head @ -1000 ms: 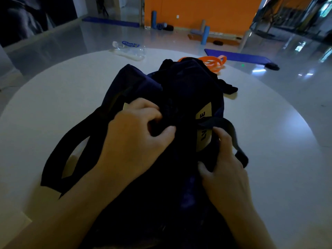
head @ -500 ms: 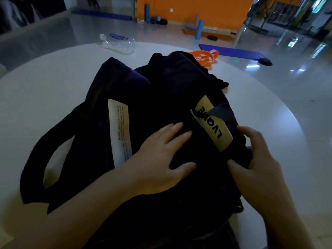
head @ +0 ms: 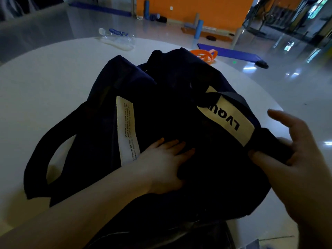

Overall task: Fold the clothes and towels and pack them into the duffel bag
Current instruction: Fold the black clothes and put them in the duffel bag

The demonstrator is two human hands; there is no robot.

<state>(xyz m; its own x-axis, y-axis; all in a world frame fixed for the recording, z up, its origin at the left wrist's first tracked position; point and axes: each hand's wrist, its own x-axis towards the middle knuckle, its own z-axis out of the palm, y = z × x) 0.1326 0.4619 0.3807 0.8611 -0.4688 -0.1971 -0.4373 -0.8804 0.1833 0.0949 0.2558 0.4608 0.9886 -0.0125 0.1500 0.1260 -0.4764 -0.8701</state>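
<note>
Gripped by the right hand [head: 287,159] is the near-right edge of the duffel bag [head: 170,105] on the tabletop [head: 53,78]; flat fingers of the left hand [head: 165,162] are pressed on it. Soft, limp fabric is best held by strap or rim.

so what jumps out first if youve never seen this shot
A dark duffel bag fills the middle of the white round table, its cream labels standing out. The left hand presses flat on it while the right hand grips its strap. An orange band lies behind the bag.
</note>
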